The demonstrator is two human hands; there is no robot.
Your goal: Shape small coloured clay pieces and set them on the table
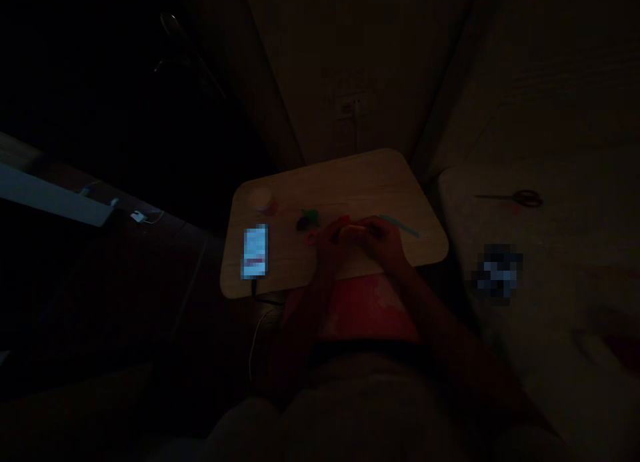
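The scene is very dark. Over the near edge of a small wooden lap table (350, 179), my left hand (327, 243) and my right hand (383, 242) come together. Both close around a small yellowish-orange lump (351, 231) held between them. What the lump is stays unclear in the dim light. A small dark green and black piece (307, 219) and a red bit (312, 238) lie on the table just left of my left hand. A thin bluish stick (400, 226) lies to the right of my right hand.
A lit phone (255, 250) with a cable lies on the table's left side, a small pale round container (263, 199) behind it. Scissors (523, 197) rest on the pale surface at right. A wall socket (351, 107) sits behind the table. Red cloth (365, 309) covers my lap.
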